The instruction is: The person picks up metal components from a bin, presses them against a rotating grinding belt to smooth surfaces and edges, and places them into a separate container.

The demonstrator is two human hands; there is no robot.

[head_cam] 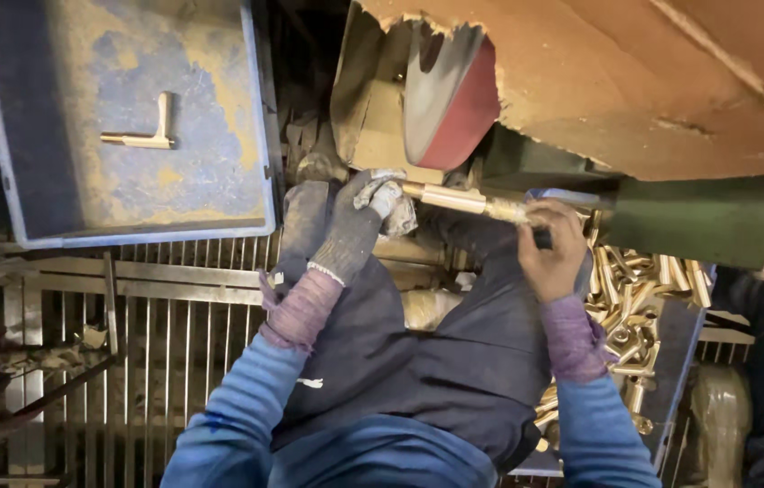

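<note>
Sleeves of blue fill the bottom of the frame. At centre, the gloved left hand (pixel 352 228) and bare right hand (pixel 552 253) each clench an end of one brass tube (pixel 459 198), held level just below a red-rimmed wheel (pixel 450 95). Brass parts (pixel 640 289), too many to count, heap at right. Upper left, one blue tray (pixel 129 126) holds one L-shaped brass piece (pixel 142 131). Torn cardboard (pixel 617 72) overhangs the wheel.

Metal workshop, polishing wheel (pixel 450 99), crate of brass parts (pixel 640 289), dusty blue tray (pixel 2 163)

Blue sleeves, purple ribbed cuffs, grey knit glove on left hand (pixel 350 226), right hand (pixel 552 248) bare, dark apron
</note>
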